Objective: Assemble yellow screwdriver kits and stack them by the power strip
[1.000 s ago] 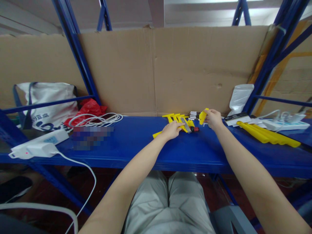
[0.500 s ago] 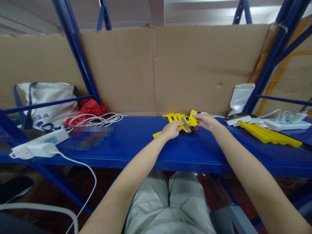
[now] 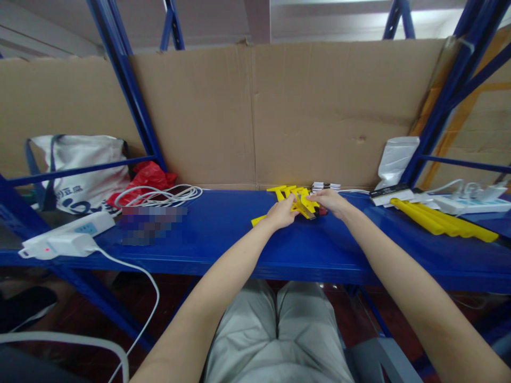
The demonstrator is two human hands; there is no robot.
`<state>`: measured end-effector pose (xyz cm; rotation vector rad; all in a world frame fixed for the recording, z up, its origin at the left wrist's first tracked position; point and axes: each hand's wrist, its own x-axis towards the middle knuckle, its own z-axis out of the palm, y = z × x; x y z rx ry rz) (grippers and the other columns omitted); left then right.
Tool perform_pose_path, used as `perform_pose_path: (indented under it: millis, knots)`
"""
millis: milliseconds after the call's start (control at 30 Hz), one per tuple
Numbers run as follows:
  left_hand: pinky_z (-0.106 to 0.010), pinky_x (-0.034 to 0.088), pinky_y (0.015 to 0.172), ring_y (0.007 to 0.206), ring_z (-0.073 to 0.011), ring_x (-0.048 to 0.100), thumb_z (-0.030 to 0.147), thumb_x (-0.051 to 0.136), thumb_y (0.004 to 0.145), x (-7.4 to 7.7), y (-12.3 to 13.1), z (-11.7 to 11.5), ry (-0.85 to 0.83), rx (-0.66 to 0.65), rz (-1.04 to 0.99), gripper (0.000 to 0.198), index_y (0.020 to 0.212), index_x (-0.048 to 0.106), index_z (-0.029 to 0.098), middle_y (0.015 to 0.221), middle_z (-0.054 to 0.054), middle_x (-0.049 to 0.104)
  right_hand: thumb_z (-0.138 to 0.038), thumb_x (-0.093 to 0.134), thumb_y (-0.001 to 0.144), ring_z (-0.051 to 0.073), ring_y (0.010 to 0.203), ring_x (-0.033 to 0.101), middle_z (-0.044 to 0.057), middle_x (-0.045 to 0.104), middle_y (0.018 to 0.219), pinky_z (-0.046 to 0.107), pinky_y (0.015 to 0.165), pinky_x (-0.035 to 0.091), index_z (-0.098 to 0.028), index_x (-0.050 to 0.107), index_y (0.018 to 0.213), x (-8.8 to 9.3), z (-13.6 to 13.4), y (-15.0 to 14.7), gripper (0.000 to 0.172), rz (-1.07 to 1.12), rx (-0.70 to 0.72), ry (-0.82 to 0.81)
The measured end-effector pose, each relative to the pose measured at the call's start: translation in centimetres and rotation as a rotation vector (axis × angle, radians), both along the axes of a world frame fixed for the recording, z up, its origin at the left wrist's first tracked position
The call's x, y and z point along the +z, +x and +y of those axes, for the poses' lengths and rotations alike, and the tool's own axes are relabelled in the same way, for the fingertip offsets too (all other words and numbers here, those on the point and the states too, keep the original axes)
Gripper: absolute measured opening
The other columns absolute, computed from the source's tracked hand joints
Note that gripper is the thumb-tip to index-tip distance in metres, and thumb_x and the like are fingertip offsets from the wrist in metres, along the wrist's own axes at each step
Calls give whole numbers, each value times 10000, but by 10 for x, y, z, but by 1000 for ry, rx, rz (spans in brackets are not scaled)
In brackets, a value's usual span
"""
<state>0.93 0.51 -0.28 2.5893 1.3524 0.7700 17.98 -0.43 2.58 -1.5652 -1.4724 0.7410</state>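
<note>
My left hand is closed on a yellow plastic scraper piece with a flat metal blade at its lower end. From the right, my right hand pinches a smaller yellow plastic part, which meets the piece in the left hand. The fingers partly hide where the two parts touch. Several yellow T-shaped parts lie in a row just behind the left hand. Under the right hand shows a red and black object, mostly covered. Another yellow end sticks out left of my left wrist.
All this is on a blue shelf backed by cardboard. Several yellow handles, a small box and a power strip lie right. A white cable, red bag and white power strip lie left.
My right hand has moved left, bringing its yellow part against the bladed piece in my left hand. The small stack behind the right hand shows more now. My left hand has barely moved.
</note>
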Motion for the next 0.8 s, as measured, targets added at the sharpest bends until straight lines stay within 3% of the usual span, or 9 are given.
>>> perform_pose_path:
  millis: [267, 567, 800]
  knots:
    - [-340, 476, 867, 1039, -258, 630, 257, 575, 846, 3, 1, -4, 8, 3, 1, 230, 1064, 532, 197, 1099, -93, 648, -500, 741, 609, 75, 488, 402, -3, 531, 532, 225, 461, 292, -138, 573, 585, 1, -3, -4, 399, -65, 39, 19]
    - [-321, 479, 843, 1008, -244, 632, 247, 575, 847, 2, 2, -3, 29, -15, -9, 220, 1055, 533, 191, 1077, -89, 649, -501, 732, 621, 62, 447, 354, -25, 487, 490, 220, 434, 250, -144, 557, 577, 0, -3, -6, 400, -127, 4, 20]
    - [-353, 478, 885, 1030, -244, 623, 217, 566, 846, 2, 1, -2, 59, -38, -46, 247, 1091, 554, 197, 1088, -84, 655, -399, 775, 614, 69, 470, 402, -51, 485, 511, 200, 442, 293, -181, 492, 614, -2, -3, -9, 356, -196, -119, 109]
